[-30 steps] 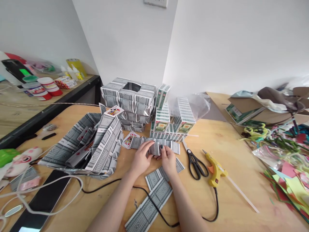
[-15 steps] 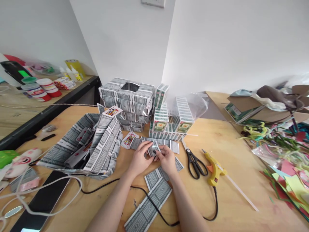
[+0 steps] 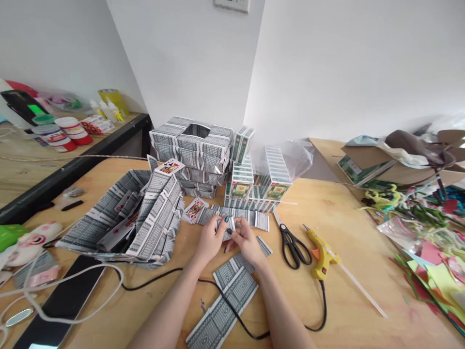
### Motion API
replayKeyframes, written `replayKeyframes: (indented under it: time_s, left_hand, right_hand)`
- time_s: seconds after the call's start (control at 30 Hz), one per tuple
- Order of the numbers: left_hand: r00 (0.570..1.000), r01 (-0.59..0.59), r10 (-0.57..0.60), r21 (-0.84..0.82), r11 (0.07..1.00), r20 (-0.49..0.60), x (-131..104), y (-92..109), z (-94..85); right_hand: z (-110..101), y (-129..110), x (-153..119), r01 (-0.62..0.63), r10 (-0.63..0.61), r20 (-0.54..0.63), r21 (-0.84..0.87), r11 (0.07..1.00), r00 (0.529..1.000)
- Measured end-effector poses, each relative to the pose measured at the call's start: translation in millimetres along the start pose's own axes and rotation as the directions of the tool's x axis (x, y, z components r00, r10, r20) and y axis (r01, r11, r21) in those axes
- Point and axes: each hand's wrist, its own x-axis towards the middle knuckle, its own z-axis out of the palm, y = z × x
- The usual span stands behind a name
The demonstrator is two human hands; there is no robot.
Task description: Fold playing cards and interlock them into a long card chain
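Note:
Between my two hands is a playing card [image 3: 228,227], its grey patterned back showing. My left hand [image 3: 211,238] pinches its left side, thumb on top. My right hand [image 3: 247,242] grips the right side, the thumb over the card and the fingers curled beneath. Just behind them lies a strip of joined cards [image 3: 259,220]. A face-up jack card [image 3: 195,210] sits to its left. Under my wrists is another long card strip [image 3: 223,310], crossed by a black cord. Left of my hands stands an open card-built basket [image 3: 160,218] with loose cards inside.
Black-handled scissors [image 3: 293,247] and a yellow glue gun [image 3: 324,254] with a glue stick lie at right. Card packs [image 3: 275,169] and a card-built box [image 3: 192,145] stand behind. Paper scraps [image 3: 436,271] cover the far right; a white cable [image 3: 72,276] loops at left.
Both hands have shifted their grip on the card, with the left thumb now further over it and the right fingers lower. The card strips below have moved slightly.

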Motion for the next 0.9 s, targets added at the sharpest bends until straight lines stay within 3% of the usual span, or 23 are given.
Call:
replayKeyframes:
  time_s: [0.37,0.5,0.67,0.9]
  left_hand:
    - [0.988,0.126,-0.101,-0.230,0.965,0.114,4,5,-10.0]
    - [0.986,0.130,-0.104,-0.216,0.968,0.126,3,4,-4.4]
    - [0.991,0.132,-0.126,-0.297,0.946,0.037,-4,7,6.4]
    - [0.987,0.113,-0.121,-0.072,0.991,-0.107,-4,10,11.5]
  right_hand:
    - [4,-6,-4,-0.029,0.027,0.148,0.013,0.999,0.989]
    - [11,-3,-4,0.011,-0.010,0.013,-0.072,0.997,1.000]
    - [16,-1,-2,0.061,-0.088,-0.206,-0.137,0.989,0.975]
    - [16,4,-1,0.045,-0.125,-0.289,-0.270,0.962,0.949]
